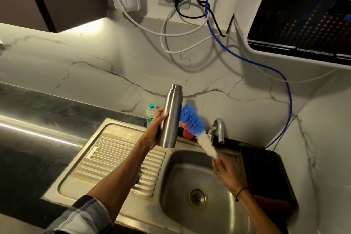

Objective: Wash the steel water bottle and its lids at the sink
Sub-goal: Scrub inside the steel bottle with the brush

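Head cam: left hand (155, 129) grips steel bottle (171, 118) upright above sink (190, 159), lid off. Right hand (224, 171) clenches bottle brush (195, 129) (bristles beside bottle). Better tilt mouth toward brush, feed bristles in straight.

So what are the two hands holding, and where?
The left hand grips the steel bottle around its middle. The right hand holds the bottle brush at its handle end.

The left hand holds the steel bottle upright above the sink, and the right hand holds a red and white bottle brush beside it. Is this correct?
Not quite: the bottle brush has blue and white bristles, not red and white, as the head view shows. The rest stands: the left hand holds the steel bottle upright above the sink, and the right hand holds the brush beside it.
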